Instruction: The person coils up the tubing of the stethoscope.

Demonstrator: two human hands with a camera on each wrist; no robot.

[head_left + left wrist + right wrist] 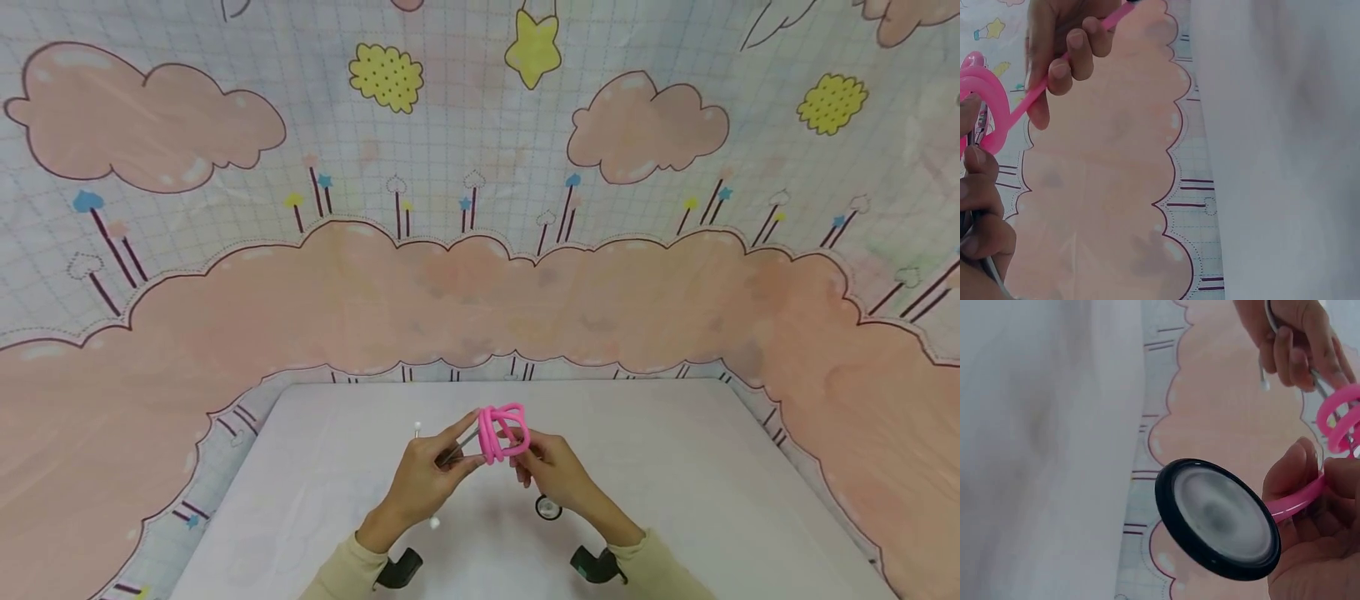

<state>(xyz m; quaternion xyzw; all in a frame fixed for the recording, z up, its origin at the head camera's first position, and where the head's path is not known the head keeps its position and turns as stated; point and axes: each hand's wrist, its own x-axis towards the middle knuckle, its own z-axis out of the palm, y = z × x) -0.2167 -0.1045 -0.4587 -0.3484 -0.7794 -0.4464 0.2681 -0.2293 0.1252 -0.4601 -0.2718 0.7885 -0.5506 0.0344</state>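
Note:
A stethoscope with pink tubing (489,435) is held above the white table, its tube wound into several loops. My left hand (427,477) grips its metal ear tubes and the looped part, with white ear tips (434,523) sticking out around that hand. On the other side, my right hand (558,475) pinches the tube's free length, as the right wrist view shows. Below the right hand hangs the round chest piece (1222,519), with a black rim and a pale diaphragm. In the left wrist view the pink tube runs straight from the coil through the right fingers (1075,56).
The white tabletop (675,467) lies beneath both hands. Behind it hangs a cloth (525,308) printed with clouds and stars. A black wrist camera is on each forearm, near the left sleeve (341,571) and the right sleeve (660,571).

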